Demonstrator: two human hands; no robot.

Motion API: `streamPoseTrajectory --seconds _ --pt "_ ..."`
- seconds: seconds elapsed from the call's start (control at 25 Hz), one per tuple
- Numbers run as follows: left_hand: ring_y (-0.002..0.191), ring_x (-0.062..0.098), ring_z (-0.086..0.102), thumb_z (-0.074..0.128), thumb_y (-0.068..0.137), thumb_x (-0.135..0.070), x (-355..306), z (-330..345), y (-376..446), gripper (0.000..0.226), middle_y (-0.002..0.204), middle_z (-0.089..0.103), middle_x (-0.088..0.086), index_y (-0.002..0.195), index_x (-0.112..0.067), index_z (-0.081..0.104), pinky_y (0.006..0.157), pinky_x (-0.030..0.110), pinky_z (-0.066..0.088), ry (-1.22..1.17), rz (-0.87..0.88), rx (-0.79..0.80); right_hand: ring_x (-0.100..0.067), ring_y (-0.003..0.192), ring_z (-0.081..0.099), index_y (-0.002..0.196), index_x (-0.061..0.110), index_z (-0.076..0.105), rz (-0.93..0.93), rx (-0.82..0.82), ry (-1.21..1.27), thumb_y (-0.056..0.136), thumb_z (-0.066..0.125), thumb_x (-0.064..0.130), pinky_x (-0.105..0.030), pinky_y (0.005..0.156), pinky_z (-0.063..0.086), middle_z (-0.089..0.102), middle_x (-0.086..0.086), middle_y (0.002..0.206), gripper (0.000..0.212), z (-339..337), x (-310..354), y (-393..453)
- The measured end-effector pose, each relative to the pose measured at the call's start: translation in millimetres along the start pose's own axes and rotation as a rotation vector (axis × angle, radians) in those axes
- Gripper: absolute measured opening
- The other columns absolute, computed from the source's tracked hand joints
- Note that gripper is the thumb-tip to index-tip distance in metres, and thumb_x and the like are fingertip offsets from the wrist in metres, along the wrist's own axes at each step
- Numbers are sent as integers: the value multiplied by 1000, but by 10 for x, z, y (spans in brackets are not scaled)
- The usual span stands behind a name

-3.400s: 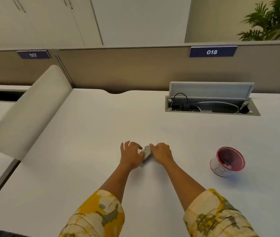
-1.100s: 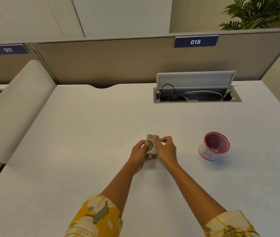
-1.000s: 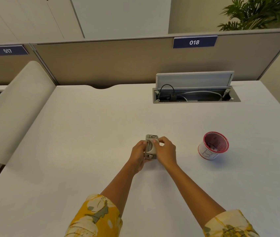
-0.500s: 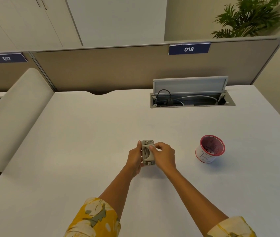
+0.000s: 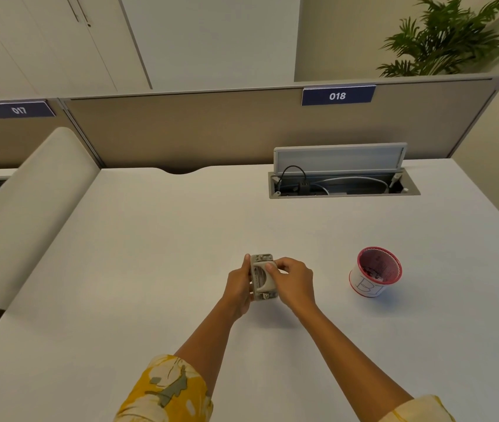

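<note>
Item: grey switch [image 5: 262, 277] — held face up just above the desk [image 5: 150, 254], so I can work its front. My left hand [image 5: 237, 287] grips its left edge to steady it; my right hand [image 5: 294, 281] pinches the front. Cup [image 5: 374, 272] — standing apart to the right.

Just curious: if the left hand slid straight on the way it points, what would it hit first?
Likely nothing nearby: ahead of the left hand lies bare desk, then the partition; depth is unclear.
</note>
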State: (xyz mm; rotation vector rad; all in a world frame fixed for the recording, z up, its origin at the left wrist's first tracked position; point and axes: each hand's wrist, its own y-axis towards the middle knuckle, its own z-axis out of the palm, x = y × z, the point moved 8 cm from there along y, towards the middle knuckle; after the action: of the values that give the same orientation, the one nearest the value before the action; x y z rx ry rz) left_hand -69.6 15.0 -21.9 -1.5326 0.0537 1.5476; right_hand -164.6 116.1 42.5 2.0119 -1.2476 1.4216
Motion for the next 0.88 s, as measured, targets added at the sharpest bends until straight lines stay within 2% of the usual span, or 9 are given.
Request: streamPoseTrajectory --seconds 0.08,0.24,0.4,0.72,0.8,0.88 --pt "92 29 73 37 104 -48 -3 41 4 52 109 73 17 120 -11 69 73 42 62 -22 3 49 -11 80 65 93 13 74 9 -20 13 88 67 34 -11 60 44 73 1 92 23 -50 3 25" --pt "116 34 66 35 107 -34 41 208 -17 45 126 67 24 131 -5 60 91 41 58 -205 -20 182 -13 76 65 89 12 74 58 -105 46 88 66 34 -15 58 44 74 -2 89 24 -238 34 163" --pt "128 36 57 39 106 -28 46 320 -20 41 132 62 28 131 -1 58 97 44 55 -367 -35 180 -16 73 65 88 12 75 91 -162 33 88 65 38 -19 54 44 75 -4 87 28 -338 105 284" --pt "124 37 60 37 107 -27 31 377 -39 40 130 63 28 130 -1 56 90 44 60 -436 -26 166 -16 72 62 96 7 75 98 -187 -28 90 63 37 -15 49 36 75 -8 91 33 -372 115 324" --pt "121 35 63 36 107 -26 39 364 -50 37 126 66 26 125 -3 59 87 42 61 -442 -20 160 -17 71 63 93 7 75 108 -170 -31 91 61 38 -18 50 41 74 -8 88 34 -356 97 334" --pt "112 30 68 35 108 -25 37 318 -48 37 119 70 23 123 -3 61 86 41 61 -409 -5 139 -22 70 68 83 8 75 138 -140 -2 91 60 39 -31 60 56 74 -8 81 36 -342 53 370"
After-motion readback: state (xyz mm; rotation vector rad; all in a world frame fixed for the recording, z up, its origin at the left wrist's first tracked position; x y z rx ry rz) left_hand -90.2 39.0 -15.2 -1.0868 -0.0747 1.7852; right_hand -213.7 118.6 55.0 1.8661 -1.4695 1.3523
